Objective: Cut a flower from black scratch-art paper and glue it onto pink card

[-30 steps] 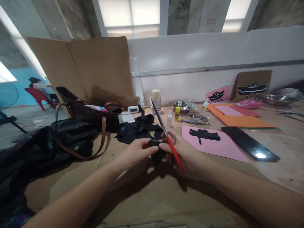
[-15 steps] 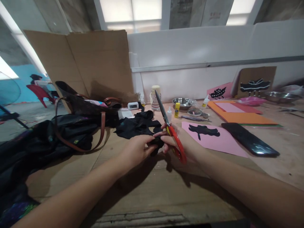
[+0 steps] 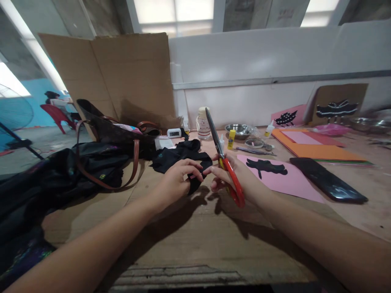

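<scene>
Near the middle of the view, my left hand (image 3: 179, 177) is closed on a small piece of black cloth (image 3: 194, 185), which hangs below its fingers. Facing it, my right hand (image 3: 227, 173) holds scissors (image 3: 233, 181) with red and yellow handles, their blades pointing up and away. The right fingertips are close to the black piece; whether they touch it is hard to tell. More black cloth (image 3: 168, 158) lies just beyond my left hand. Right of my right hand, a pink sheet (image 3: 296, 185) bears a black cut-out shape (image 3: 267, 167).
A dark phone (image 3: 328, 179) and orange paper (image 3: 330, 149) lie at the right. Farther back stand a glue stick (image 3: 231, 139), a cup-like bottle (image 3: 203, 124) and a metal bowl (image 3: 238, 130). A brown-handled bag (image 3: 113, 136) sits left. A person (image 3: 58, 101) sits far left.
My hands have moved slightly apart, and the left fingers have lifted and spread a little around the black piece. The scene has shifted slightly right in view.
</scene>
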The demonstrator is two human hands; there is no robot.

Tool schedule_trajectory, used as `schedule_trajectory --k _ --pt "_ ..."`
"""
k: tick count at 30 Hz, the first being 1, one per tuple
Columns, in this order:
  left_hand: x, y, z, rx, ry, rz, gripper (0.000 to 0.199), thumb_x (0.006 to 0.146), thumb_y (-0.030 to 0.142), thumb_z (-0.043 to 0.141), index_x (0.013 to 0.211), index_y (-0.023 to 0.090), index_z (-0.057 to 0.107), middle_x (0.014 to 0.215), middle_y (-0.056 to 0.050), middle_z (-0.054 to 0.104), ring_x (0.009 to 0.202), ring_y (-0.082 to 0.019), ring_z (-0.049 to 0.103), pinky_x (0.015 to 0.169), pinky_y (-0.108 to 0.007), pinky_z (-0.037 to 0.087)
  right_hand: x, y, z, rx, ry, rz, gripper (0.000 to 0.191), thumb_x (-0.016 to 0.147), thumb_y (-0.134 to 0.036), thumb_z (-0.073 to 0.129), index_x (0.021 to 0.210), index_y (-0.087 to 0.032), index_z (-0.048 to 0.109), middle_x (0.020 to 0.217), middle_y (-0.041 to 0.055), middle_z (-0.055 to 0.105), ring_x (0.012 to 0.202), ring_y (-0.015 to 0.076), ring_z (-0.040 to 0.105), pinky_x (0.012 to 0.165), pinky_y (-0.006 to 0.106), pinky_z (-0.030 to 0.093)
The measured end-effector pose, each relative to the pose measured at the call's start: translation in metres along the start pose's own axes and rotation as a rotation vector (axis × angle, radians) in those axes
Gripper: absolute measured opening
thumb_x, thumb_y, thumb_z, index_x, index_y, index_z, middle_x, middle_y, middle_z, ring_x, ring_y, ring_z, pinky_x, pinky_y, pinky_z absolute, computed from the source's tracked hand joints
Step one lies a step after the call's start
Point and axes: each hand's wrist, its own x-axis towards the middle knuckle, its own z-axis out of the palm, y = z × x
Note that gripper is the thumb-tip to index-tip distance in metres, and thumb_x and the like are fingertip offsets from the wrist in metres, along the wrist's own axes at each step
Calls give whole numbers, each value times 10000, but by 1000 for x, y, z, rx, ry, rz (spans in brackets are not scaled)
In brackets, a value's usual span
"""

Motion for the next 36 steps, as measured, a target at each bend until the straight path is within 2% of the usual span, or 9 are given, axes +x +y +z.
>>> schedule_trajectory --k 4,9,16,21,23,26,28,32,36 --pt "0 3 -3 -62 -41 41 330 766 -44 534 737 218 732 1197 -46 661 1169 -201 629 1088 -371 455 4 -2 -4 -17 30 -10 396 857 -346 788 1109 -237 503 938 9 730 570 124 690 552 276 601" --pt "-2 13 -7 -174 -98 120 170 864 172 742 700 201 702 1404 -96 540 1358 -276 518 1180 -428 375 3 -1 -6 -6 -31 53 427 797 -351 841 1094 -228 560 978 27 744 505 108 656 482 259 570" --pt "-1 20 -12 -237 -212 109 187 884 125 676 710 193 692 1460 -104 500 1423 -283 481 1207 -451 349 -11 -10 1 -19 -182 234 287 824 -427 803 883 -201 636 516 -48 597 353 71 465 340 185 379" --pt "1 17 -12 -287 -215 57 180 870 188 719 691 196 700 1487 -96 514 1426 -306 480 1214 -479 333 -9 -5 -2 -12 -140 154 398 784 -382 837 1054 -209 602 611 -52 653 411 88 547 385 187 425" --pt "3 12 -9 -405 -173 -35 143 812 265 816 729 197 721 1457 -98 554 1388 -315 515 1191 -472 365 -7 -1 -3 -41 -163 130 398 792 -352 828 1069 -206 584 598 -62 636 421 88 552 400 184 431" --pt "6 2 -4 -591 -64 -252 395 746 429 892 1047 222 742 1377 -96 635 1279 -292 597 1122 -452 437 -7 1 -2 -9 -121 112 413 792 -333 818 1091 -214 559 575 -92 582 436 81 533 429 182 445" --pt "7 -4 -1 -631 -49 -355 560 818 596 798 1209 209 695 1303 -115 689 1183 -284 653 1063 -458 478 -7 0 -1 47 -44 87 460 767 -331 833 1096 -227 530 615 -97 580 454 82 537 446 192 455" --pt "5 -5 5 -699 -207 -451 877 838 902 487 1184 130 720 1140 -184 756 998 -317 728 947 -488 537 -6 -4 -1 77 67 68 519 740 -362 846 1098 -246 489 628 -105 558 484 93 553 445 192 413" --pt "4 -4 8 -661 -222 -425 776 761 833 689 1105 138 739 1011 -135 760 934 -270 705 899 -406 524 -3 -4 -2 69 127 42 555 694 -376 869 1079 -253 489 658 -98 559 502 105 564 433 203 406"
